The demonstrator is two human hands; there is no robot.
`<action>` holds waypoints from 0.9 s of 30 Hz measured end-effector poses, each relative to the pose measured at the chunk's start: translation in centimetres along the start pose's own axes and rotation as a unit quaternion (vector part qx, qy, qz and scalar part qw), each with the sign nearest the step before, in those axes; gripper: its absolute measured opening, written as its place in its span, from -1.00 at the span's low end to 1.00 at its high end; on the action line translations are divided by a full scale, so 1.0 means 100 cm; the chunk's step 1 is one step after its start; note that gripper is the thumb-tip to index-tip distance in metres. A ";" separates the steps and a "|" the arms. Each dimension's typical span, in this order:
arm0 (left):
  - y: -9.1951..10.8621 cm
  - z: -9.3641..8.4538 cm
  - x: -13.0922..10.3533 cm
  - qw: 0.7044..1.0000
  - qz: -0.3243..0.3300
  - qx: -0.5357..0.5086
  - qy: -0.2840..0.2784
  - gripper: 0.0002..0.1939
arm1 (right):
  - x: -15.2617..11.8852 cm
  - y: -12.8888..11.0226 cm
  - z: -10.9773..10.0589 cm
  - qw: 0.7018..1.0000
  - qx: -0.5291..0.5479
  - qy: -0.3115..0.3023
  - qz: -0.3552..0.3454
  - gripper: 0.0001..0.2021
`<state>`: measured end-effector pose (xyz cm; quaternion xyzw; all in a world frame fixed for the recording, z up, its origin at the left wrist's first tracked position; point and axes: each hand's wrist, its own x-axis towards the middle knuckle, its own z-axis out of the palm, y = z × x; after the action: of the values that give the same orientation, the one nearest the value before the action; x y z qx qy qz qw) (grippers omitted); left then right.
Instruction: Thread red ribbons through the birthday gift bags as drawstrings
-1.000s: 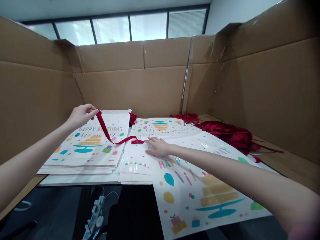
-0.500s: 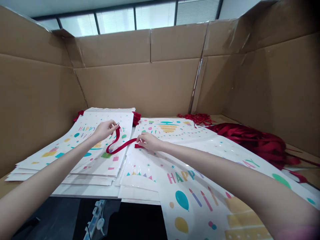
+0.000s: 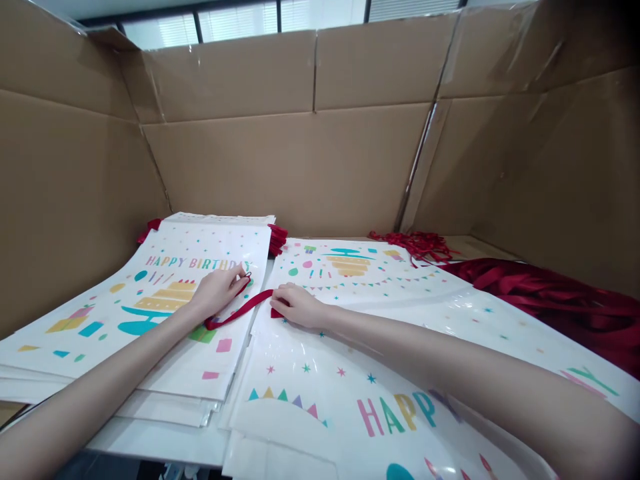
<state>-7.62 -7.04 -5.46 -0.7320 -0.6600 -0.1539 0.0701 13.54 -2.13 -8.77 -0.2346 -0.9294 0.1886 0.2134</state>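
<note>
A dark red ribbon (image 3: 245,309) hangs in a shallow curve between my two hands. My left hand (image 3: 220,290) pinches one end, where a thin loop shows at the fingertips. My right hand (image 3: 299,307) is closed on the opposite end, with a short tail sticking out below its fingers. Under my left hand lies a stack of white plastic birthday bags or sheets (image 3: 115,353), printed with a cake and "HAPPY BIRTHDAY". My right hand is over a second printed white stack (image 3: 360,340), with balloons, pennants and stars. Whether it touches that surface I cannot tell.
Tall cardboard walls (image 3: 260,167) enclose the back and sides. A large heap of red ribbon (image 3: 530,290) lies at right, with thin red cords (image 3: 417,244) behind. More red ribbon bundles (image 3: 277,240) poke out beside the left stack. The white table edge (image 3: 165,443) is in front.
My left hand has come down and slightly toward my right hand, still holding the ribbon, which now sags less. The view has shifted closer to the stacks.
</note>
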 end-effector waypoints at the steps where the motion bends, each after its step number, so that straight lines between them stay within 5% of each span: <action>1: 0.000 0.004 -0.001 1.000 0.002 0.007 -0.001 -0.68 | 0.000 0.002 0.001 1.000 0.013 -0.002 0.001 -0.73; 18: 0.004 0.013 -0.002 0.999 -0.017 0.004 -0.031 -0.65 | -0.004 0.016 0.000 0.989 0.145 0.013 0.022 -0.79; 27: 0.006 0.012 -0.003 0.999 -0.016 0.008 -0.029 -0.65 | -0.005 0.015 0.000 0.993 0.116 0.015 0.020 -0.74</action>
<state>-6.85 -7.01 -6.64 -0.7252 -0.6742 -0.1288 0.0541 14.45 -1.16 -9.54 -0.2300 -0.8931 0.2957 0.2489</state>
